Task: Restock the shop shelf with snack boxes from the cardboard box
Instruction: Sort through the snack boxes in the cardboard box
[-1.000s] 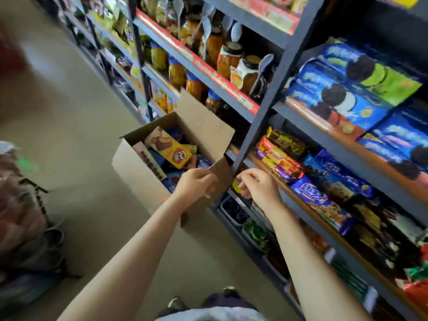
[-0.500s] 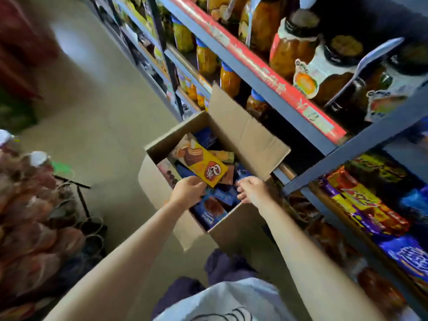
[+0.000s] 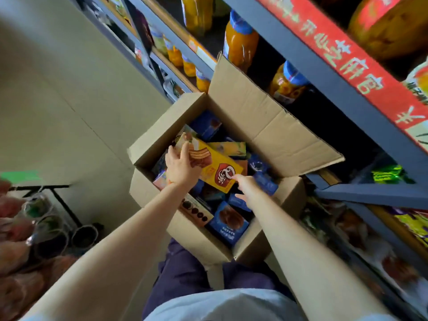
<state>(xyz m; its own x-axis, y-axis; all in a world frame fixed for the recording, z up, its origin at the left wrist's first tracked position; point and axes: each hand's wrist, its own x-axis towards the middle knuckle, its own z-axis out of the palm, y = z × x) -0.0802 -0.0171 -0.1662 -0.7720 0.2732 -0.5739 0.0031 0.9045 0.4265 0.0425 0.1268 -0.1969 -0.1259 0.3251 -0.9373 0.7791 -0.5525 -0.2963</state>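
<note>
L fingers curled round yellow snack box w/ red "Q" logo, R fingers straight, touching it, cardboard box

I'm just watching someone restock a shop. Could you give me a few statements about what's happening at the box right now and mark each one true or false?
1. Both hands are inside the open cardboard box. True.
2. The left hand holds a yellow snack box at its far end. True: its fingers curl over that end, while the right hand touches the near corner with straight fingers.
3. The cardboard box is empty apart from the yellow one. False: several blue snack boxes lie in it as well.
4. The shelf beside the box holds jars with green lids. False: the jars there have blue lids and orange contents.
5. The yellow snack box already stands on the shelf. False: it is over the cardboard box.
</note>
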